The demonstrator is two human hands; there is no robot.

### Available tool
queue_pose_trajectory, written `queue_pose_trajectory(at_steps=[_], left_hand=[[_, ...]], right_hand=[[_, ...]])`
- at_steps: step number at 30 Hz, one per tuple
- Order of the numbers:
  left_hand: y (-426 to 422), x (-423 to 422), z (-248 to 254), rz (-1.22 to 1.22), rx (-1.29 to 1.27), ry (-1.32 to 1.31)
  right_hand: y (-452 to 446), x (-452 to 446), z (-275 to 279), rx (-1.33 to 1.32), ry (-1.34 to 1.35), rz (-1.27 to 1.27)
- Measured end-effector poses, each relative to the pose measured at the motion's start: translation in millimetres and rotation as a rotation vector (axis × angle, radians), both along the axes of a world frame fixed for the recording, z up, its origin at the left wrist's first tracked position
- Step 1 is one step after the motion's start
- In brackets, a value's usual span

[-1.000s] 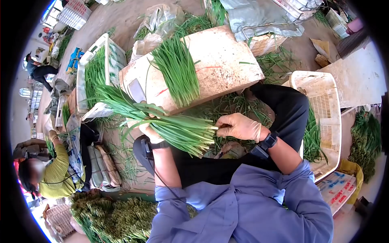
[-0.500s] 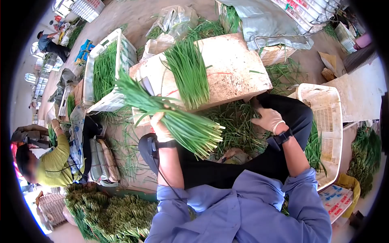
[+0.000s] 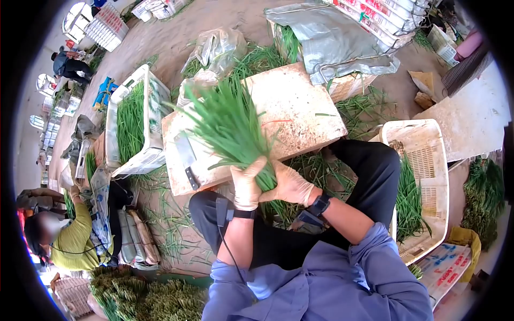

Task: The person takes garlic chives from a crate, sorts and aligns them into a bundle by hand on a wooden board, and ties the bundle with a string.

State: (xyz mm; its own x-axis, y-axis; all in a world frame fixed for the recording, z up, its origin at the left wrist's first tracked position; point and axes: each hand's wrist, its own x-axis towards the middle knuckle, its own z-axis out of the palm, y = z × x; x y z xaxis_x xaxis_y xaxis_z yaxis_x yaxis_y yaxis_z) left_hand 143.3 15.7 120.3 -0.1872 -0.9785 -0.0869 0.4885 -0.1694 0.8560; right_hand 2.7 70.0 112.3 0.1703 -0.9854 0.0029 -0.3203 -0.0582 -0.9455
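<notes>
A bunch of green chives (image 3: 227,128) stands tilted in front of me, its leafy tops fanned out and blurred over the stained white work block (image 3: 305,107). My left hand (image 3: 246,187), in a thin pale glove, is wrapped round its lower part from the left. From the right, my gloved right hand (image 3: 292,184) closes on the same stems, and the two hands nearly meet. The held leaves largely cover a second bunch lying on the block. To their left lies a knife (image 3: 185,150) with a broad blade and a black handle.
White crates of chives stand at left (image 3: 152,115) and right (image 3: 439,187). A grey sheet (image 3: 332,43) covers another crate beyond the block. Loose leaves litter the floor. At left sits a person in a yellow-green top (image 3: 77,235), near a heap of chives (image 3: 155,297).
My right hand has come from beside my right knee to grip the chives. The bunch has swung more upright and moved right. The knife on the block is now uncovered.
</notes>
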Motion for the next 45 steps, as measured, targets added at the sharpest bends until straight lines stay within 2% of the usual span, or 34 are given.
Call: queue_pose_trajectory(at_steps=[1, 2, 4, 8, 10, 12, 14, 16, 18, 19, 20, 21, 22, 23, 25, 26, 27, 29, 31, 32, 34, 35, 37, 40, 42, 43, 44, 45], left_hand=[[-2, -7, 10, -0.011, -0.039, -0.048], [-5, -14, 21, -0.021, -0.076, -0.095], [-8, -29, 42, -0.064, -0.063, -0.033], [-27, -55, 84, -0.117, -0.231, -0.047], [-36, -62, 94, -0.148, -0.289, -0.182], [-46, -67, 91, -0.186, -0.297, -0.250], [-58, -74, 64, -0.235, -0.254, -0.241], [-67, -79, 42, -0.195, -0.375, -0.359], [-62, -82, 41, -0.214, -0.232, -0.402], [-62, -85, 31, -0.223, -0.183, -0.296], [-62, -87, 21, -0.229, -0.132, -0.190], [-62, -89, 29, -0.238, -0.126, -0.244], [-65, -92, 33, -0.249, -0.124, -0.297], [-74, -89, 5, -0.284, -0.336, -0.495], [-78, -93, -22, -0.353, -0.269, -0.351], [-82, -92, -31, -0.369, -0.299, -0.286], [-79, -103, 6, -0.423, -0.183, 0.051], [-86, -114, 40, -0.551, -0.244, 0.347], [-93, -109, 51, -0.509, -0.133, 0.415], [-102, -103, 49, -0.480, -0.099, 0.441], [-113, -84, 45, -0.387, -0.127, 0.424], [-116, -72, 41, -0.339, -0.065, 0.351], [-118, -54, 29, -0.236, 0.041, 0.176], [-104, -46, 7, -0.275, 0.109, -0.112], [-88, -48, -10, -0.393, 0.142, -0.330], [-75, -54, -4, -0.470, 0.195, -0.339], [-69, -52, -30, -0.583, 0.170, -0.348], [-61, -55, -28, -0.681, 0.130, -0.316]], right_hand=[[-3, -10, 15, 0.012, -0.022, 0.017], [-9, -15, 12, -0.149, -0.080, -0.067], [-25, -38, 31, -0.191, 0.016, -0.058], [-49, -71, 68, -0.334, 0.281, -0.133], [-61, -85, 81, -0.268, 0.173, -0.118], [-76, -94, 66, -0.300, 0.102, -0.155], [-88, -101, 41, -0.218, 0.178, -0.182], [-91, -105, 19, -0.157, 0.224, -0.187], [-90, -105, -2, -0.119, 0.238, -0.164], [-90, -103, -13, -0.200, 0.245, -0.180], [-89, -103, -23, -0.082, 0.220, -0.132], [-89, -106, -30, 0.031, 0.199, -0.085], [-91, -106, -38, 0.050, 0.081, -0.066], [-93, -107, -45, 0.072, -0.036, -0.047], [-96, -102, -68, -0.063, -0.462, -0.062], [-96, -106, -74, -0.078, -0.577, -0.064], [-95, -109, -68, -0.088, -0.684, -0.076], [-93, -117, -46, -0.094, -0.809, -0.116], [-84, -142, -15, 0.000, -0.327, -0.302], [-84, -142, 1, -0.032, -0.533, -0.292], [-89, -154, 6, 0.113, -0.951, -0.134], [-81, -153, 12, 0.178, -1.044, -0.214], [-78, -160, 7, 0.217, -1.124, -0.195], [-77, -175, -14, 0.269, -1.183, -0.082], [-77, -176, -20, 0.287, -1.176, -0.066], [-77, -175, -18, 0.340, -1.201, -0.055], [-78, -171, -18, 0.343, -1.178, -0.075], [-80, -164, -13, 0.345, -1.155, -0.094]])
